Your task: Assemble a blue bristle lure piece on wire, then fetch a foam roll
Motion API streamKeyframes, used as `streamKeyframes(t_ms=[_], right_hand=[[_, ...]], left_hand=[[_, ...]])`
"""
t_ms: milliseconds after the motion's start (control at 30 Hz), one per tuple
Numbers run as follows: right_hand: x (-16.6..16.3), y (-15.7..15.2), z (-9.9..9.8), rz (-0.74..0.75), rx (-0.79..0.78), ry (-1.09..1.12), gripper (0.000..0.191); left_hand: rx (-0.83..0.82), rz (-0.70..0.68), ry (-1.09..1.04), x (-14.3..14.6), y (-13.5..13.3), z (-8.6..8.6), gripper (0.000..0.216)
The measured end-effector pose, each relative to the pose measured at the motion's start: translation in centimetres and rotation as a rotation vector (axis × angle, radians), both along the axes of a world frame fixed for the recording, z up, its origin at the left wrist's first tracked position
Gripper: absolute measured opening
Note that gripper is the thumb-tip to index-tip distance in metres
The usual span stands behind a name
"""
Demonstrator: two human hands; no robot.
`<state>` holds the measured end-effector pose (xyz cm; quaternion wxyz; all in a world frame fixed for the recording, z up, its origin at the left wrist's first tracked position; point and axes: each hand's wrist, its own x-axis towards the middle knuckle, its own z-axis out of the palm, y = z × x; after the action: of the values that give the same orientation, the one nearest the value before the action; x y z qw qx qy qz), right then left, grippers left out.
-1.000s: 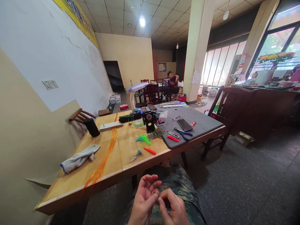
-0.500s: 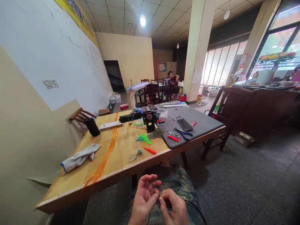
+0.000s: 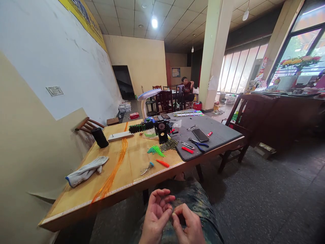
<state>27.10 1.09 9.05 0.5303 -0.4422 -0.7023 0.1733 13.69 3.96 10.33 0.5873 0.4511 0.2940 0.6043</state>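
Above my lap, in front of the table edge, my left hand (image 3: pixel 157 213) and my right hand (image 3: pixel 186 221) are held close together. Thumb and a finger of the left pinch at something too small to make out, while its other fingers curl loosely upward. The right thumb and forefinger are pressed together right beside it, also on something I cannot make out. Nearest on the table (image 3: pixel 114 189) are an orange tapered tool (image 3: pixel 162 163), a small bunch of blue-tipped pale strands (image 3: pixel 148 168), and a pile of green strands with blue ends (image 3: pixel 156 150).
A black hand-cranked device (image 3: pixel 161 131) stands mid-table beside a lamp (image 3: pixel 146 101). On the grey mat (image 3: pixel 220 127) lie a phone (image 3: pixel 200 135), blue-handled pliers (image 3: pixel 201 145) and a red tool (image 3: pixel 187 149). Orange strands (image 3: pixel 114 173) and a white glove (image 3: pixel 87 170) lie left. A person (image 3: pixel 186 88) sits far back.
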Motion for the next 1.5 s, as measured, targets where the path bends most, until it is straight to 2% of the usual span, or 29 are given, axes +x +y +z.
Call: streamKeyframes(t_ms=[100, 267, 400, 600, 800, 1133, 1500], right_hand=[[0.06, 0.04, -0.03, 0.014, -0.024, 0.014, 0.016], [0.23, 0.1, -0.12, 0.03, -0.074, 0.038, 0.017], [0.22, 0.11, -0.04, 0.02, -0.043, 0.041, 0.017], [0.18, 0.07, 0.19, -0.014, 0.037, 0.057, 0.015], [0.46, 0.06, 0.17, -0.033, 0.081, 0.008, 0.012], [0.56, 0.19, 0.21, -0.052, 0.112, 0.025, 0.011], [0.44, 0.28, 0.55, -0.028, 0.087, 0.001, 0.012]], left_hand=[[0.042, -0.003, 0.055, -0.21, -0.3, 0.42, 0.035], [0.133, 0.018, 0.138, -0.31, -0.44, 0.2, 0.031], [0.17, 0.04, 0.175, 0.0, -0.52, 0.22, 0.031], [0.139, 0.123, 0.137, 0.43, -0.89, 0.95, 0.031], [0.138, 0.072, 0.155, 0.15, -0.76, 0.91, 0.032], [0.132, 0.062, 0.155, 0.12, -0.46, 0.64, 0.035], [0.055, 0.04, 0.124, -0.1, -0.36, 0.88, 0.036]])
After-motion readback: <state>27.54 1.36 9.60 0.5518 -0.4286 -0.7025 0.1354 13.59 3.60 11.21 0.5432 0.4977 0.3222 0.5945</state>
